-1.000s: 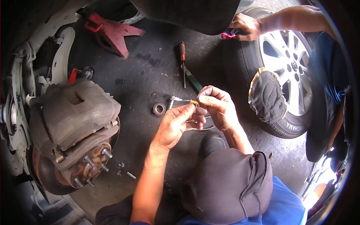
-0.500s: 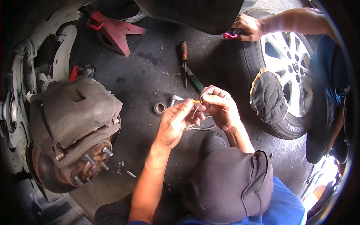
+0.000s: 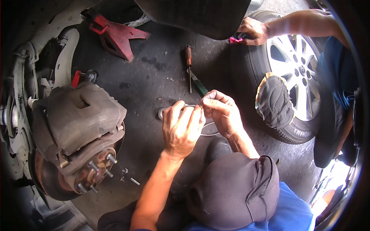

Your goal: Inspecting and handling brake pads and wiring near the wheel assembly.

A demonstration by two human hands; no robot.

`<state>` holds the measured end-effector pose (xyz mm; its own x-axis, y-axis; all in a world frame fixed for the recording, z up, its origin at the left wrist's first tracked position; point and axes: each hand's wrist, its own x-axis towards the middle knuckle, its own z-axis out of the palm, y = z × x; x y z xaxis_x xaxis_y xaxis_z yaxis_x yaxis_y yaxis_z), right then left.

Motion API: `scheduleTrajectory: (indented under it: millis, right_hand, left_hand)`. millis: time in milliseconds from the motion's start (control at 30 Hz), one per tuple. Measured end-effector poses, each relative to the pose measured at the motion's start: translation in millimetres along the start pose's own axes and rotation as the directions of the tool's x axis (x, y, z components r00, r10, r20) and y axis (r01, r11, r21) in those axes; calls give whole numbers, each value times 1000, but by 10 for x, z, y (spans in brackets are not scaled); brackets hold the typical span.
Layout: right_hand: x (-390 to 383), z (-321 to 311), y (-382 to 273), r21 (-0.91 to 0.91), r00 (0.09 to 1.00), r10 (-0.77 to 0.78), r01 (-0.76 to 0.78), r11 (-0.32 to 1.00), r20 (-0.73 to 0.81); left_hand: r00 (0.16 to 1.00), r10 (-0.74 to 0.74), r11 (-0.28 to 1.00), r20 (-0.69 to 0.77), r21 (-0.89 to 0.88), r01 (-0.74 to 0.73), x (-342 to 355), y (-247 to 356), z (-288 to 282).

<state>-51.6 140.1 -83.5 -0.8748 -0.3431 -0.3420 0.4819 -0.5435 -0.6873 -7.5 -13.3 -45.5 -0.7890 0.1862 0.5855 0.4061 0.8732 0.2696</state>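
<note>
My left hand (image 3: 183, 129) is closed, back upward, its fingertips meeting those of my right hand (image 3: 222, 111). The right hand is closed in a pinch. Between them is a thin wire (image 3: 200, 106), almost wholly covered by the fingers. Below the fingers on the floor, a curved metal handle (image 3: 210, 130), apparently of pliers, shows in part. A small tape roll (image 3: 161, 113) lies partly behind my left hand. Just beyond the hands are a screwdriver (image 3: 189, 57) with a reddish handle and a green-handled tool (image 3: 199, 86), crossing each other.
A brake caliper (image 3: 83, 111) over a rusty hub with studs (image 3: 92, 171) fills the left. A red jack stand (image 3: 117, 38) stands beyond. At right, another person's hand (image 3: 252, 31) holds something pink by a wheel (image 3: 262, 65). A rounded dark-fabric shape (image 3: 235, 188) fills the foreground.
My left hand has rolled over, so its back faces up. Its fingers now cover the wire and the yellow piece seen before. The right hand has stayed nearly in place.
</note>
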Motion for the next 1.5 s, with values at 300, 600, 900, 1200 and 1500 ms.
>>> scheduleTrajectory:
  millis: [300, 600, 900, 1200, 1500]
  right_hand:
    - [-18, -39, -49, 49, 992, -18, 12, 999, 122]
    - [25, -81, 11, -27, 999, 8, -6, 1000, 53]
    - [23, -90, 51, 56, 1000, 1, -1, 998, 3]
    - [10, -54, 19, 63, 999, -47, 45, 997, 24]
    - [-34, 6, -2, -44, 997, 16, -19, 999, -73]
  left_hand:
    - [497, -114, -642, 860, -445, 624, -91, -201, -52]
    - [979, -122, 959, 163, -236, 159, -85, -88, 6]
    - [379, -398, -300, 835, -509, 807, -48, -115, -62]
    - [568, -442, 100, 694, -591, 800, -98, -13, -50]
    - [738, -463, 501, 491, -542, 675, -117, -35, -15]
